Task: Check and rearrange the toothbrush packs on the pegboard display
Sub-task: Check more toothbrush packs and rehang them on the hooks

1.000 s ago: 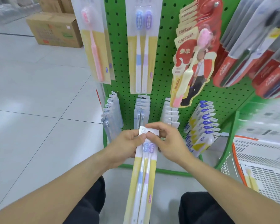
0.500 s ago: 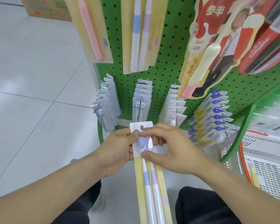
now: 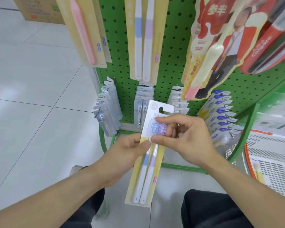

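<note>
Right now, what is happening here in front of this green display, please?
A person is checking a yellow-and-white card pack of two toothbrushes, one blue and one purple, in front of the green pegboard display. The left hand holds the pack's left edge, and the right hand pinches it at the brush heads. The pack is off its hook, with its hang hole free. A similar two-brush pack hangs on the board above.

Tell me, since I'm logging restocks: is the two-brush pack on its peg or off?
Off. Both hands, left and right, hold the pack before the pegboard; its hang hole is empty.
</note>
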`<move>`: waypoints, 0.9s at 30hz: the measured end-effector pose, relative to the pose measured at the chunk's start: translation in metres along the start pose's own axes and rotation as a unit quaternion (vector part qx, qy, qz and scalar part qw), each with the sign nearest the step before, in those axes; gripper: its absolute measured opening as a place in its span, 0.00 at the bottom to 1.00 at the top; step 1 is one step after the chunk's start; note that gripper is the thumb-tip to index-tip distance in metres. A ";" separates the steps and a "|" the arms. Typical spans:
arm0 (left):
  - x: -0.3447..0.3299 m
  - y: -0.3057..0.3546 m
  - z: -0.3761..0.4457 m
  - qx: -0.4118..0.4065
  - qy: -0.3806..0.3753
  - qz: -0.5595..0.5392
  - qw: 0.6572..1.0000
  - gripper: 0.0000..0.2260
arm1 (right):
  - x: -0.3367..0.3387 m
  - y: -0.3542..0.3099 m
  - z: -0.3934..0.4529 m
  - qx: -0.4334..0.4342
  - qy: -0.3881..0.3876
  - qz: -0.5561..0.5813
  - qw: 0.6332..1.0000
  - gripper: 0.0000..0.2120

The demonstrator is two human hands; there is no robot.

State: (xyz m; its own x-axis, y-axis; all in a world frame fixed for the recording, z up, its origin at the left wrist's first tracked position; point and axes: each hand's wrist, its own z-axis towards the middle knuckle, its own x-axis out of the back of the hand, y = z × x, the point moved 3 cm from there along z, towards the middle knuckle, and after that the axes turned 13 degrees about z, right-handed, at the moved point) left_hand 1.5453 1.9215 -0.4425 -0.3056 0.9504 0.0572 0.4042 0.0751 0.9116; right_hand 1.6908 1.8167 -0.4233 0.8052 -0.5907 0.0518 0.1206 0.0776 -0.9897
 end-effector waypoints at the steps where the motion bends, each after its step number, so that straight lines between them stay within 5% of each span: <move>1: 0.000 0.000 0.001 -0.004 0.011 -0.006 1.000 0.11 | -0.001 -0.001 -0.001 0.002 -0.002 0.004 1.000 0.18; 5: 0.000 0.002 0.002 -0.026 0.082 -0.008 0.996 0.09 | -0.002 0.001 -0.002 -0.003 -0.005 0.029 1.000 0.20; 15: -0.001 0.004 0.001 -0.047 0.090 0.056 0.993 0.09 | -0.001 0.008 0.000 -0.018 0.042 0.075 0.996 0.10; 23: 0.004 -0.001 0.001 -0.033 0.143 0.040 0.988 0.09 | -0.028 0.022 -0.014 0.059 0.089 -0.072 0.992 0.05; 27: 0.007 0.001 0.001 -0.056 0.166 0.018 0.984 0.10 | -0.035 0.020 -0.016 0.065 0.131 -0.027 0.989 0.08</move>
State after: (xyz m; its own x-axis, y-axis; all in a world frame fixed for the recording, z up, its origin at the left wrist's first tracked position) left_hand 1.5441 1.9286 -0.4417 -0.5647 0.7997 0.2040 0.3281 -0.0092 0.9446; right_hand 1.6563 1.8262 -0.4468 0.6190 -0.7837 0.0514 0.2470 0.1321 -0.9600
